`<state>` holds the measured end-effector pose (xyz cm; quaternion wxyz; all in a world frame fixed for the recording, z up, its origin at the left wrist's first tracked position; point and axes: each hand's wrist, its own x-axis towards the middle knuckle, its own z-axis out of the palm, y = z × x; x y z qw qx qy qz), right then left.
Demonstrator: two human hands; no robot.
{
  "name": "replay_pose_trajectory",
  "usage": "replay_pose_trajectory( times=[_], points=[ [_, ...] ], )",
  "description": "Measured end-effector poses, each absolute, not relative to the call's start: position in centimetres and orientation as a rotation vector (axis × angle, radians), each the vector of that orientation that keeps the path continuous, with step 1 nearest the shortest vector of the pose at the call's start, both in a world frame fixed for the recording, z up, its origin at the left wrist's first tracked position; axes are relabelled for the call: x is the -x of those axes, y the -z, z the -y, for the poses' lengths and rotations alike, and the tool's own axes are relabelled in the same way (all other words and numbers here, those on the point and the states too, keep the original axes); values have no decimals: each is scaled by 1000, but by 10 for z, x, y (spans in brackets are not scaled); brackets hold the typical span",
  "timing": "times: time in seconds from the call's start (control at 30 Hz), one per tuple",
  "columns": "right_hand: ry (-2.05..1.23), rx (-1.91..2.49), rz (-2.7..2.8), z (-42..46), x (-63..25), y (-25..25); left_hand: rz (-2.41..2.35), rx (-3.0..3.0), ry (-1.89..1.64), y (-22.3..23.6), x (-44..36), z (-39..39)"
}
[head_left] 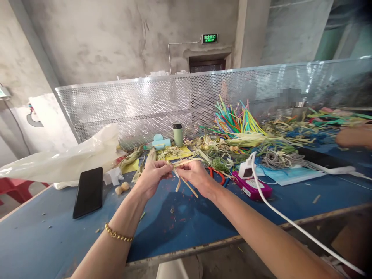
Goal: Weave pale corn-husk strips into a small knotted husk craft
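Observation:
My left hand (152, 176) and my right hand (195, 176) are close together above the blue table (162, 236). Both are closed in a pinch on pale corn husk strips (190, 188). Two ends of the strips hang down between the hands, and another part runs along the top of my right fingers. The exact crossing of the strips is partly hidden by the fingertips. Behind the hands lie dried corn husks (151, 155) and husk scraps. Red-handled scissors (221, 177) lie just right of my right hand, partly covered.
A black phone (88, 192) lies at left, near plastic sheeting (81, 153). A magenta power strip (253, 186) with a white cable (279, 217) sits at right. Colourful fuzzy stems (235, 122) and a green bottle (178, 135) stand behind. Another person's hand (353, 136) is far right.

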<state>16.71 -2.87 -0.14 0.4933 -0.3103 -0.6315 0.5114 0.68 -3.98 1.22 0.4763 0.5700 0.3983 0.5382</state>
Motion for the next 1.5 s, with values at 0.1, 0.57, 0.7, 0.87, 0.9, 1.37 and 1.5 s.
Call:
replay_pose_trajectory(
  times=[0.1, 0.57, 0.7, 0.87, 0.9, 1.37, 1.5],
  points=[
    [-1301, 769, 1518, 31, -168, -1, -1005, -1474, -1355, -12, -9, 41],
    [-1526, 686, 1562, 19, -178, 5, -898, -1549, -1202, -21, 1, 46],
    [-1587, 673, 1575, 22, -180, 3, -881, -1552, -1162, -21, 3, 46],
    [-1634, 681, 1571, 23, -180, 2, -863, -1550, -1142, -20, 4, 44],
    [-1636, 678, 1578, 23, -180, 2, -852, -1551, -1141, -20, 5, 44],
    [-1614, 715, 1697, 31, -184, -5, -840, -1552, -1107, -21, 7, 45],
    [-1531, 748, 1706, 29, -185, -5, -876, -1563, -1149, -23, 8, 44]
  ],
)
